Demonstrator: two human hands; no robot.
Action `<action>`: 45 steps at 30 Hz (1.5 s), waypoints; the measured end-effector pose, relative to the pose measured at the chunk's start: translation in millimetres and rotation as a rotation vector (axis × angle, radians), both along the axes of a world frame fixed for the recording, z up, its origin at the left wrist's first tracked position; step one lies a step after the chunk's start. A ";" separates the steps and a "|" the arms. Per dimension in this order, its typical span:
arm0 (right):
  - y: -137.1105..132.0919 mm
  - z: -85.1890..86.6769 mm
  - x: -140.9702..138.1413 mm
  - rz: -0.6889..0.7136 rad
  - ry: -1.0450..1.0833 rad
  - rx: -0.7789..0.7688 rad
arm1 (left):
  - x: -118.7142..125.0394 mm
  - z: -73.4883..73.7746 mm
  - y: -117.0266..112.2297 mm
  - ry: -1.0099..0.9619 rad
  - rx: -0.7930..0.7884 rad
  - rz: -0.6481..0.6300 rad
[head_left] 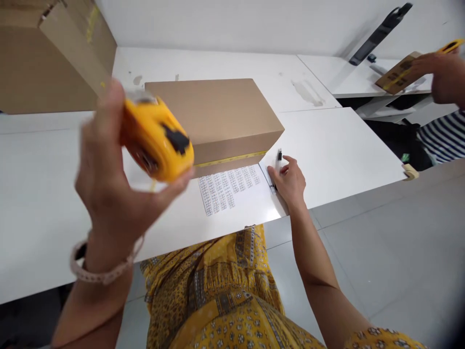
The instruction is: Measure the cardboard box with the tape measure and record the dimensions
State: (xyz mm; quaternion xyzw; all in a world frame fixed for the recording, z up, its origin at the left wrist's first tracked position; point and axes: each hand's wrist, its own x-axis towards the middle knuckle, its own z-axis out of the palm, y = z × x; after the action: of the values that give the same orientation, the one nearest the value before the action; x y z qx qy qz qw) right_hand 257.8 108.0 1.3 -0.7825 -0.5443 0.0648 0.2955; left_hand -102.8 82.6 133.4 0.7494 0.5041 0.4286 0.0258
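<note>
My left hand (119, 169) is raised in front of me, closed around a yellow tape measure (163, 140) with a black catch. Hand and tape measure are slightly blurred. On the white table, my right hand (289, 182) pinches a pen (279, 160) with a black part between thumb and fingers. Beneath that hand lies a paper (271, 182), mostly covered. Beyond both hands sits a closed cardboard box (214, 106) with a yellow strip along its lower front. A sheet of printed rows (225, 189) lies against the front of the box.
A larger cardboard box (43, 63) stands at the back left. On the right, another person's hand (443, 72) touches a small carton (397, 75) and holds something yellow. A dark, long object (381, 34) leans against the wall. The table's front edge (348, 196) runs before me.
</note>
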 end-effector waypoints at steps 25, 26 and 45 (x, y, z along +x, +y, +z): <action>-82.2 50.9 -11.3 0.183 0.866 0.483 | 92.7 -128.7 -52.2 0.664 -0.231 -0.599; -82.0 50.8 -19.0 0.217 0.909 0.440 | 94.0 -128.5 -52.8 0.674 -0.219 -0.576; -38.4 10.3 -72.9 0.436 0.830 -0.086 | 99.6 -115.5 -59.4 0.692 -0.121 -0.518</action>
State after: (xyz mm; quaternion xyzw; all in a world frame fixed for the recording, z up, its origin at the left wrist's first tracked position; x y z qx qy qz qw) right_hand 184.9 69.6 11.6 -0.5696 -0.5286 0.4552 0.4347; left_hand -3.3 23.2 17.9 0.9477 0.3027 0.1010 0.0059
